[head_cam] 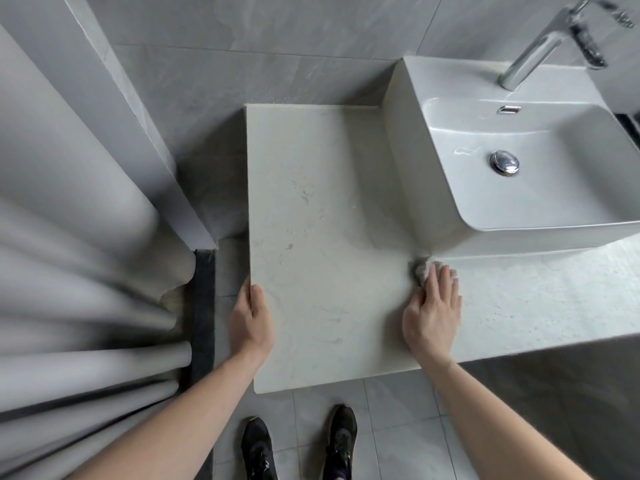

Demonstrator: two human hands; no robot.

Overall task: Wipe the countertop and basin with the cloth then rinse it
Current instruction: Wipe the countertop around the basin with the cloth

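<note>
Far left: grey curtain (69,209) in heavy folds, hanging beside a grey tiled wall (242,39). A dark strip (203,306) runs along the floor at the curtain's foot.

Left hand (251,320): gripping the left edge of the pale stone counter (311,202), thumb lying on the top surface, fingers wrapped down over the side and out of sight. It holds only the counter edge.

Below, on the tiled floor (391,427): two black shoes (301,445), toes pointing toward the counter.

Right hand (433,306): flat, palm down, fingers stretched out and close together, pressing the cloth (420,268) onto the counter. The cloth is grey, bunched, mostly covered by the fingers; only a small part shows past the fingertips. It sits at the near left corner of the basin's base, touching or just beside it; cannot tell which.

Right: white rectangular basin (519,188) standing on top of the counter, rounded inside corners, chrome drain plug (504,162) at its centre, small overflow slot (509,109) in the back wall. Chrome tap (543,46) rises behind the basin and leans over it, its top blurred.
</note>
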